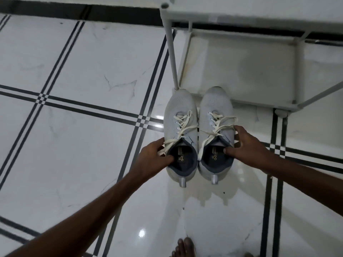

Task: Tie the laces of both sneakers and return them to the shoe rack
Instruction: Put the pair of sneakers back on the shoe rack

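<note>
Two light grey sneakers with cream laces hang side by side above the floor, toes pointing at the white shoe rack [239,71]. My left hand [150,158] grips the left sneaker [181,108] at its collar, thumb inside the opening. My right hand [246,145] holds the right sneaker [215,106] the same way, thumb inside. Both pairs of laces lie loose and uneven across the tongues, with ends trailing toward the collars. The toes reach the front edge of the rack's lowest shelf.
The rack has thin white poles [171,52] and an upper shelf [259,10] overhanging at the top. White glossy floor tiles with black line borders [89,108] spread to the left. My bare foot [185,247] stands at the bottom edge.
</note>
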`<state>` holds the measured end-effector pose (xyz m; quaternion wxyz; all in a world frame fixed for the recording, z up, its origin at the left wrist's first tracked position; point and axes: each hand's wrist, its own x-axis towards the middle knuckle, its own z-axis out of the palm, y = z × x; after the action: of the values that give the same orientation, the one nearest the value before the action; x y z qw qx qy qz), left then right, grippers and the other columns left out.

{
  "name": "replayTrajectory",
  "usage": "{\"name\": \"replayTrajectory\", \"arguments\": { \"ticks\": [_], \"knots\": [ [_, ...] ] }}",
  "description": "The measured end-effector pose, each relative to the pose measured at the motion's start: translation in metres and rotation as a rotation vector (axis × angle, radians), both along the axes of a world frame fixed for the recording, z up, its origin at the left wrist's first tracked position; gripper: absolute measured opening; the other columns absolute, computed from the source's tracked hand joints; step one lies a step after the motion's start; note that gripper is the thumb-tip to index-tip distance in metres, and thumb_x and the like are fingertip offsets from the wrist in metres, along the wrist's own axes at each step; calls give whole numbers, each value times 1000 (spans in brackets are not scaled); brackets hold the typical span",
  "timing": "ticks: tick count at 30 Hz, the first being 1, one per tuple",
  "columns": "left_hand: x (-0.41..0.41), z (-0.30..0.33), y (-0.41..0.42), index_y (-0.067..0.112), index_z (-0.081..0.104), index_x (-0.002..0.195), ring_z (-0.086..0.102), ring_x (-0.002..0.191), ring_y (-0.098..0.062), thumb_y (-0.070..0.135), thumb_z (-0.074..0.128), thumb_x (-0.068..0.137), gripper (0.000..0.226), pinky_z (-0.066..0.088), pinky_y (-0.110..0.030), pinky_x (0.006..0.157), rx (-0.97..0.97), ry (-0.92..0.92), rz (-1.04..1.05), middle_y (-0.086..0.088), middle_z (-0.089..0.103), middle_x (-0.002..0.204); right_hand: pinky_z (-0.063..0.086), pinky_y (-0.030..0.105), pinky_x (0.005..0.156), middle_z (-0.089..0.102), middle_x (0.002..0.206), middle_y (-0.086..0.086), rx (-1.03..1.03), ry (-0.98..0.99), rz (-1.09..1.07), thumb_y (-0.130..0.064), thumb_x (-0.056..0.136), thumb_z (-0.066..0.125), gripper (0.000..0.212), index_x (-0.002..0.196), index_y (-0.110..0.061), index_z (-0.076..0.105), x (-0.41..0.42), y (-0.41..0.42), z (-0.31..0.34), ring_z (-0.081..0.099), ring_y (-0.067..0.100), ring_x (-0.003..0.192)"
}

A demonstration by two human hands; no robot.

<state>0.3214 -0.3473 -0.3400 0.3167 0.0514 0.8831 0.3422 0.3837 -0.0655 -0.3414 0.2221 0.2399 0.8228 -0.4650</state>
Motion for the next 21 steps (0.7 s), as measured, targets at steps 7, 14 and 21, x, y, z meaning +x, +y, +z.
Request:
{"name": "replayTrajectory", "arguments": {
  "ticks": [7, 14, 21],
  "knots": [
    [11, 169, -5, 31, 65, 92, 59, 74, -11, 28, 65, 70, 23, 50, -28, 68, 108, 74, 149, 3, 62, 80, 51, 24, 73, 60, 116, -2, -1, 68, -22, -16, 80, 75, 70, 139, -26, 40, -5, -6, 171, 65, 8, 88],
    [-27, 335, 13, 60, 62, 94, 63, 84, -10, 32, 65, 68, 38, 52, -26, 76, 240, 143, 146, 4, 64, 91, 52, 18, 60, 62, 113, -4, -34, 127, -154, -16, 80, 75, 69, 139, -31, 42, -24, 8, 338, 66, 8, 89],
    [-98, 435, 76, 40, 68, 98, 62, 81, -8, 34, 64, 70, 28, 50, -28, 79, 287, 165, 74, 1, 63, 88, 56, 45, 88, 62, 117, 1, -21, 191, -291, -23, 77, 77, 68, 137, -31, 44, -72, 65, 437, 67, 21, 97]
  ]
}}
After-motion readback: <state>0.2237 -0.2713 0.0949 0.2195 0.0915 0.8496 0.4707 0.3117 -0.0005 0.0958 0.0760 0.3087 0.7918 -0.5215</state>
